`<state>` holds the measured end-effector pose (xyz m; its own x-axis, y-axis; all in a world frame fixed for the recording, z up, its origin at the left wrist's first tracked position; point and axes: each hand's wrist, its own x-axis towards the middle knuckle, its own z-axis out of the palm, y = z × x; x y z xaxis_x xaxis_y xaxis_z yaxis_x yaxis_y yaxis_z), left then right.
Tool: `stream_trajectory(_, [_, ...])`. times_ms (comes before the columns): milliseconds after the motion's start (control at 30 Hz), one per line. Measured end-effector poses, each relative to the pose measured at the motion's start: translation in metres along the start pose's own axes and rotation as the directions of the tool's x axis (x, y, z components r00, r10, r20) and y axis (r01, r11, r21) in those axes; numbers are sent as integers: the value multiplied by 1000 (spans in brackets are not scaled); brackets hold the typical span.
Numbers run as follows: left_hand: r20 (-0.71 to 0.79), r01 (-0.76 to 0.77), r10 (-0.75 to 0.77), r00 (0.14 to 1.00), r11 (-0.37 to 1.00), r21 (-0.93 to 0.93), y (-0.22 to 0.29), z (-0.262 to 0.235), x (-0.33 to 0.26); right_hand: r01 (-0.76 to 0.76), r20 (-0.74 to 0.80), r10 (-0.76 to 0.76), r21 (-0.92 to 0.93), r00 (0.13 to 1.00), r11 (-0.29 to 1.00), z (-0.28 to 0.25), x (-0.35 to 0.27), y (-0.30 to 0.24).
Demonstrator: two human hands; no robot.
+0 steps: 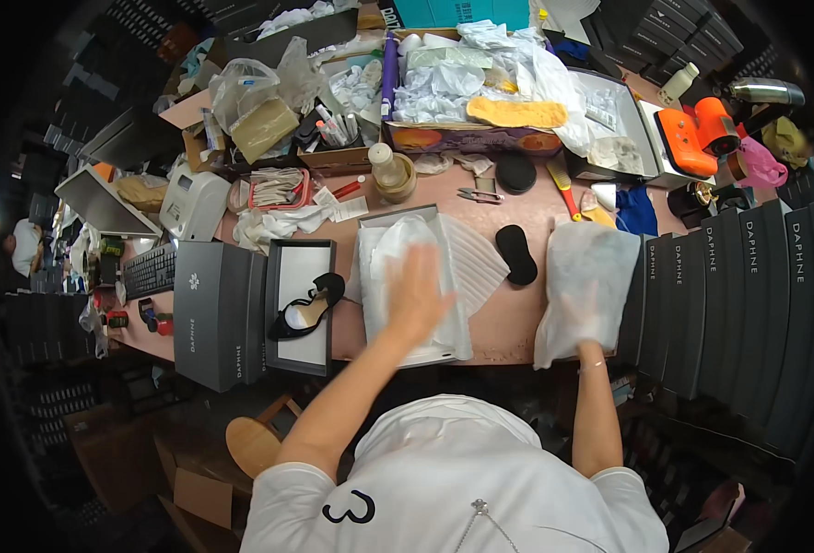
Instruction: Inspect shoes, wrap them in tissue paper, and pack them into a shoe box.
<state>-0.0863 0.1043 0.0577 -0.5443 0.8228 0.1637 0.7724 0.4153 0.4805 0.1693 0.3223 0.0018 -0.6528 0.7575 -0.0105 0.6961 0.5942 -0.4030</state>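
Observation:
My left hand (416,293) lies flat, fingers stretched out and slightly blurred, over white tissue paper (390,241) in an open shoe box (439,226) at the middle of the table. My right hand (588,318) shows faintly through a translucent white bag (591,263) on the right; it seems to be inside the bag, and its fingers are too veiled to read. Left of the middle box, a black shoe (305,318) with a pale insole rests in another open box (276,267). A black insole-shaped pad (515,255) lies between the middle box and the bag.
Closed dark grey shoe boxes stand in a row (738,286) at the right and a pair (213,313) at the left. Behind are a glass jar (393,175), small snips (480,195), a black round lid (515,172), an orange tape dispenser (683,138) and a carton (425,138) of crumpled paper.

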Motion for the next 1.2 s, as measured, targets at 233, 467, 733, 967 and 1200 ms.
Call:
stream_trajectory(233, [-18,-77,75,997,985,-153,-70,-25,8,-483,737,-180,586,651,651,-76,-35,-129])
stream_trajectory(467, [62,31,2,998,845,-534,41,-51,-91,-392,503,-279,842,818,370,0,7,-206])
stream_trajectory(733, [-165,376,-488,857,811,-448,-43,-34,-111,-203,468,-437,826,768,526,12,-16,-247])
stream_trajectory(967, [-212,159,-286,935,869,-468,-10,-59,-135,-28,540,-317,535,780,844,33,-26,-261])
stream_trajectory(1200, [178,133,-64,982,903,-409,-83,-150,-203,219,628,-738,706,247,674,-21,-60,-350])
